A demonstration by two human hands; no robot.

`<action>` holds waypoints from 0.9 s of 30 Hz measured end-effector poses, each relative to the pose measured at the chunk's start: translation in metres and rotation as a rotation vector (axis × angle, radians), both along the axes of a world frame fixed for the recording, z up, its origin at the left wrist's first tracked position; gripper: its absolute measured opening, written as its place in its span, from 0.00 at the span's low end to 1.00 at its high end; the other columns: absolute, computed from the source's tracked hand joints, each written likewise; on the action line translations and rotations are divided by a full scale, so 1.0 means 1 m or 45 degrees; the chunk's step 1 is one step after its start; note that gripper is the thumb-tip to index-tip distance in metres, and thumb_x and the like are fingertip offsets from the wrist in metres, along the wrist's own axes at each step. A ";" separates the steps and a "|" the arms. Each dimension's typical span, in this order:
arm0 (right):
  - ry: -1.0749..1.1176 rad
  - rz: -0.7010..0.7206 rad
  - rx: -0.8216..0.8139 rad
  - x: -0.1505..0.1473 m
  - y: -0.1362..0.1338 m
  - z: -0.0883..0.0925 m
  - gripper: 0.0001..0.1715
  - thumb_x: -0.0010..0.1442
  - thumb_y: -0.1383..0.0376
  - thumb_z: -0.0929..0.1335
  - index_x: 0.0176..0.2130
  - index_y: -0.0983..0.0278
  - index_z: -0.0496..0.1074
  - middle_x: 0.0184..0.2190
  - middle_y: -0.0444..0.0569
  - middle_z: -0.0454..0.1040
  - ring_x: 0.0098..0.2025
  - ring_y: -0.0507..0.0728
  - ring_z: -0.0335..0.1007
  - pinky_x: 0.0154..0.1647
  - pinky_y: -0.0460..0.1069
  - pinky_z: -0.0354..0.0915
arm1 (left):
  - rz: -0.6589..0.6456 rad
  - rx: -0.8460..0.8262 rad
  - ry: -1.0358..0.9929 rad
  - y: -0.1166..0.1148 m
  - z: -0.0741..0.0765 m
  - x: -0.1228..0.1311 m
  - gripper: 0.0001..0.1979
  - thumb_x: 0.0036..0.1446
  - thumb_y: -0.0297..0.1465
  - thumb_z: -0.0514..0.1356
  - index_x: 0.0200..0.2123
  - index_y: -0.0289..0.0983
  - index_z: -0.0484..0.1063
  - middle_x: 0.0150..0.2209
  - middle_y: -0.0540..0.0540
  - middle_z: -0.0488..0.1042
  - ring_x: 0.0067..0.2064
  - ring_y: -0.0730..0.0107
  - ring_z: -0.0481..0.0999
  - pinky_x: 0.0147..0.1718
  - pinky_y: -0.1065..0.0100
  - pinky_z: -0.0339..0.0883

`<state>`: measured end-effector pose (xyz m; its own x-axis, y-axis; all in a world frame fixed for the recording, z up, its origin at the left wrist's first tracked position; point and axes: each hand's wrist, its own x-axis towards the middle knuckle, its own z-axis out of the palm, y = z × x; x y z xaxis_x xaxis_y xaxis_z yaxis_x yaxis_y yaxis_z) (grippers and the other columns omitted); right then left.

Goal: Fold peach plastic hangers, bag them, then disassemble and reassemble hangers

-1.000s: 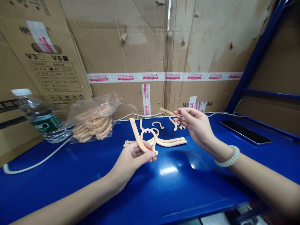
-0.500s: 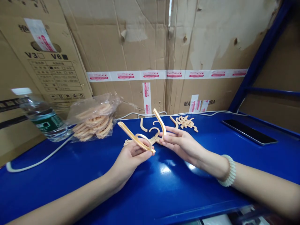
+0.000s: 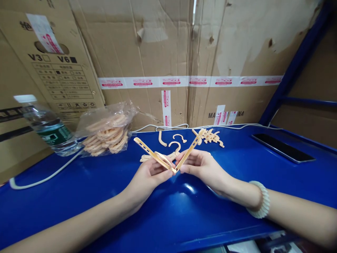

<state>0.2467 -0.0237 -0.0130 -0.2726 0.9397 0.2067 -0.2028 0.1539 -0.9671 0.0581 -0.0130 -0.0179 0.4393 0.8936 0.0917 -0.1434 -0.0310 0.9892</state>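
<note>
Between finger and thumb, my left hand (image 3: 147, 177) grips a cream plastic hanger arm (image 3: 147, 149) with a curved hook piece at its inner end. A second slotted hanger arm (image 3: 191, 147) is pinched in my right hand (image 3: 206, 168). Their inner ends meet, or nearly meet, in a V shape above the blue table; whether they are joined I cannot tell. Behind my hands lie a hanger (image 3: 173, 154) with its hook up, a loose hook (image 3: 179, 136) and a single hanger arm (image 3: 162, 139). A pile of small hooks (image 3: 212, 137) sits to their right.
On the left stand a water bottle (image 3: 52, 131) and a clear plastic bag (image 3: 107, 131) full of cream hanger parts. A black phone (image 3: 283, 148) lies at the right. Cardboard (image 3: 142, 56) walls the back, with a white cable (image 3: 47, 181) along the blue table (image 3: 110, 218).
My right hand has turned its hanger arm outward and brought its end down to the piece in my left hand. The left hand has barely moved.
</note>
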 end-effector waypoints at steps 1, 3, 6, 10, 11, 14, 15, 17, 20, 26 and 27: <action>-0.015 -0.005 0.008 0.000 0.000 0.000 0.16 0.45 0.64 0.78 0.35 0.64 0.76 0.33 0.45 0.81 0.35 0.54 0.78 0.46 0.53 0.72 | 0.003 0.002 0.002 0.000 0.000 0.000 0.11 0.50 0.30 0.70 0.36 0.40 0.74 0.35 0.52 0.80 0.41 0.70 0.77 0.46 0.69 0.68; -0.049 -0.018 0.033 0.001 0.001 0.001 0.16 0.44 0.63 0.78 0.34 0.64 0.76 0.32 0.45 0.81 0.35 0.55 0.78 0.45 0.53 0.72 | 0.019 0.011 0.010 0.000 0.000 0.000 0.11 0.49 0.30 0.71 0.35 0.39 0.74 0.36 0.51 0.80 0.41 0.69 0.78 0.47 0.68 0.69; -0.093 -0.030 0.066 0.001 0.001 0.001 0.15 0.44 0.62 0.78 0.33 0.64 0.76 0.31 0.46 0.81 0.35 0.56 0.78 0.44 0.53 0.73 | 0.035 0.038 0.028 0.000 0.001 0.000 0.11 0.48 0.31 0.71 0.34 0.38 0.73 0.37 0.48 0.81 0.42 0.66 0.79 0.48 0.66 0.70; -0.151 -0.066 0.071 0.001 -0.001 0.000 0.14 0.44 0.63 0.78 0.32 0.64 0.76 0.30 0.46 0.80 0.34 0.56 0.78 0.42 0.52 0.73 | 0.040 0.042 0.078 0.000 0.003 0.000 0.12 0.48 0.30 0.71 0.35 0.37 0.72 0.40 0.46 0.81 0.45 0.63 0.79 0.51 0.62 0.69; -0.169 -0.077 0.067 0.001 -0.001 -0.001 0.13 0.44 0.64 0.78 0.31 0.64 0.76 0.29 0.46 0.80 0.33 0.55 0.78 0.41 0.52 0.73 | 0.050 0.030 0.089 -0.001 0.003 0.000 0.12 0.47 0.30 0.71 0.35 0.37 0.73 0.40 0.46 0.81 0.45 0.62 0.79 0.51 0.62 0.70; -0.193 -0.089 0.046 0.000 -0.003 -0.002 0.13 0.44 0.64 0.78 0.31 0.64 0.76 0.30 0.46 0.80 0.34 0.55 0.78 0.42 0.52 0.73 | 0.094 0.007 0.078 -0.002 0.002 -0.001 0.13 0.45 0.29 0.71 0.36 0.37 0.75 0.38 0.47 0.82 0.42 0.64 0.80 0.49 0.64 0.71; -0.187 -0.086 0.035 0.000 -0.003 -0.002 0.13 0.44 0.64 0.78 0.31 0.64 0.75 0.31 0.47 0.80 0.35 0.56 0.78 0.43 0.52 0.72 | 0.103 0.002 0.062 -0.002 0.001 -0.001 0.13 0.44 0.28 0.72 0.35 0.37 0.75 0.36 0.48 0.82 0.41 0.64 0.80 0.48 0.65 0.71; -0.168 -0.074 0.014 -0.002 -0.004 -0.003 0.14 0.44 0.63 0.78 0.31 0.64 0.75 0.33 0.48 0.81 0.36 0.57 0.78 0.44 0.53 0.72 | 0.111 -0.021 0.031 -0.002 0.001 -0.001 0.13 0.42 0.27 0.72 0.34 0.37 0.76 0.34 0.48 0.82 0.39 0.65 0.81 0.45 0.66 0.73; -0.140 -0.071 0.027 -0.005 -0.006 -0.002 0.15 0.44 0.61 0.78 0.30 0.65 0.74 0.38 0.49 0.80 0.38 0.57 0.78 0.45 0.53 0.72 | 0.108 -0.076 0.007 -0.001 0.001 0.000 0.14 0.40 0.27 0.72 0.33 0.35 0.77 0.34 0.46 0.82 0.36 0.64 0.81 0.41 0.66 0.74; -0.193 -0.102 0.023 0.005 0.004 0.009 0.17 0.45 0.61 0.78 0.26 0.65 0.69 0.24 0.41 0.73 0.24 0.49 0.69 0.23 0.44 0.66 | 0.117 -0.077 0.055 0.003 0.005 -0.005 0.14 0.43 0.30 0.73 0.35 0.34 0.76 0.34 0.44 0.81 0.35 0.65 0.80 0.38 0.68 0.72; -0.203 -0.074 0.026 0.013 0.009 0.013 0.17 0.46 0.61 0.78 0.26 0.65 0.68 0.23 0.40 0.71 0.23 0.48 0.67 0.22 0.43 0.65 | 0.129 -0.099 0.057 0.005 0.006 -0.006 0.14 0.43 0.30 0.73 0.34 0.34 0.76 0.33 0.45 0.81 0.34 0.66 0.80 0.37 0.69 0.72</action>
